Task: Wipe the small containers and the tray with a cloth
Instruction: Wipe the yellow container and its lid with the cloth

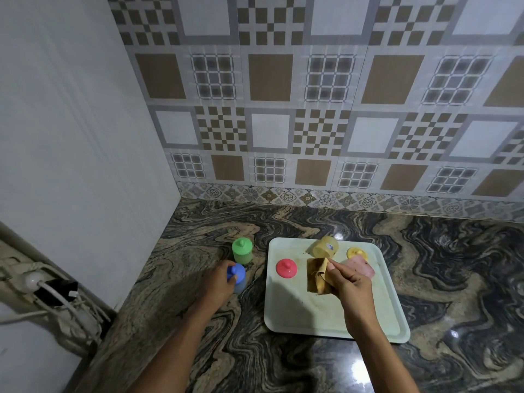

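A pale green tray [317, 316] lies on the marbled counter. On it are a red lid [286, 268], a yellow container [326, 247] lying on its side, a yellow lid [356, 253] and a pink container [361, 266] partly behind my right hand. My right hand [350, 282] pinches a tan cloth [319, 275] above the tray's middle. Left of the tray, my left hand [219, 282] wraps around a blue-lidded container [237, 276] standing on the counter. A green-lidded container [242, 251] stands just behind it.
A tiled wall runs along the back of the counter [453, 265]. A plain white wall [71, 137] closes the left side. Beyond the counter's left edge hang white cables and a plug [48, 287].
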